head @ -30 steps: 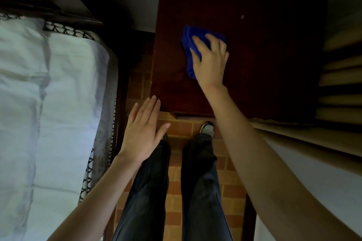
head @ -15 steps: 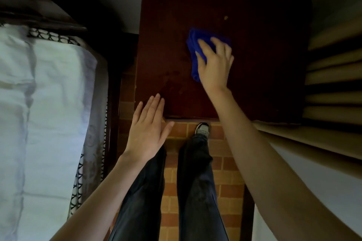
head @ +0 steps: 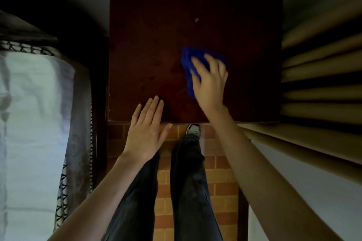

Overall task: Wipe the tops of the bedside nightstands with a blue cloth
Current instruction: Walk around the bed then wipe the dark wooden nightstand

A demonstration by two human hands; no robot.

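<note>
One blue cloth (head: 187, 58) lies right of centre on the one nightstand bench (head: 152, 45). Two hands: right hand (head: 211, 84), grip wide, presses the cloth with spread fingers; left hand (head: 147, 133), grip wide and empty, over the front edge.

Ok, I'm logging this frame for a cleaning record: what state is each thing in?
Dark wooden nightstand top: pale speck near its back.
Blue cloth: bunched, lying on it under the right hand.
Right hand: fingers spread, pressing the cloth.
Left hand: fingers straight, holding nothing, over the front edge.
</note>
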